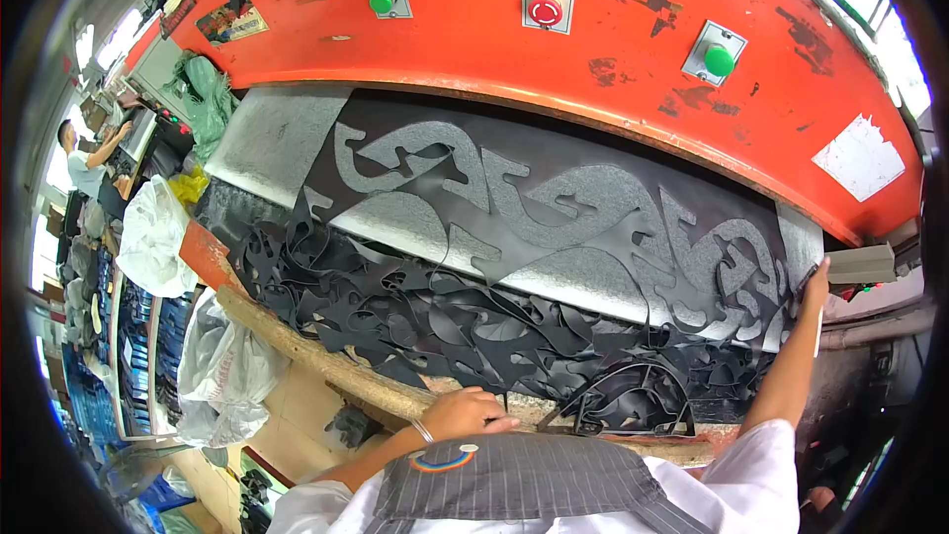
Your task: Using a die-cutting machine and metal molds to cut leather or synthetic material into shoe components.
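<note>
A wide black sheet (pixel 583 143) with curved cut-outs lies on the pale grey cutting board (pixel 282 133); the board shows through the openings. My right hand (pixel 816 285) is stretched out to the sheet's right end, at the board's edge. Its fingers are mostly hidden, so I cannot tell whether they grip the sheet. My left hand (pixel 467 413) rests at the near wooden edge (pixel 366 381), fingers loosely extended and nothing visible in them. Right of it stands a dark curved metal cutting die (pixel 633 400), among black scraps (pixel 474 321) heaped along the front of the board.
Above the board hangs an orange press beam (pixel 445 30) with two green buttons and a red one (pixel 545 10). White plastic bags (pixel 156 237) hang at left. Farther left a person (pixel 84 158) works at another machine. A grey box-like part (pixel 860 264) juts out beyond my right hand.
</note>
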Demonstrator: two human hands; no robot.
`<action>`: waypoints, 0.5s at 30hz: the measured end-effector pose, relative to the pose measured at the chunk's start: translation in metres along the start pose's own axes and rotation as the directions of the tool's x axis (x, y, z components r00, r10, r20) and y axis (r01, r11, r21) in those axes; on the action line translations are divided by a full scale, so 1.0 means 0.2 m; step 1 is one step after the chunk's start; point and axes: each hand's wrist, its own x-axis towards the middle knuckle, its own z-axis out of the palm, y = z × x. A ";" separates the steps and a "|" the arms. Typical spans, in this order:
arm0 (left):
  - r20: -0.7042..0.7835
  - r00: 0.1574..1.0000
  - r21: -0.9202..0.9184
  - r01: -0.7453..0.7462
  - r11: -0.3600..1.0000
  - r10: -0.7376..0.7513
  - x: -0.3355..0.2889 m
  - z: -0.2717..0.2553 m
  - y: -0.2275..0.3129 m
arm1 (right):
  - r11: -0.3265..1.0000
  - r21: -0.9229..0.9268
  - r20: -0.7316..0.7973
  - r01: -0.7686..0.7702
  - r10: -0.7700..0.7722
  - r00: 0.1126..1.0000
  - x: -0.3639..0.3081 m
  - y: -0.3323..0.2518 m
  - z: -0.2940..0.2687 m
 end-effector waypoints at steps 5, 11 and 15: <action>-0.543 0.837 -0.038 -0.109 0.993 0.071 0.09 -0.32 -0.18 | 0.853 -0.174 0.315 0.492 -0.426 0.848 -1.05 -0.55 0.85; -0.666 0.715 0.120 -0.177 0.977 0.212 0.43 -0.75 -0.62 | 0.558 0.058 0.700 0.828 -0.614 0.365 -2.09 -0.82 1.84; -0.587 0.769 0.134 -0.215 0.967 0.252 0.60 -0.77 -0.77 | 0.435 -0.030 0.632 0.900 -0.689 0.354 -2.21 -0.70 2.14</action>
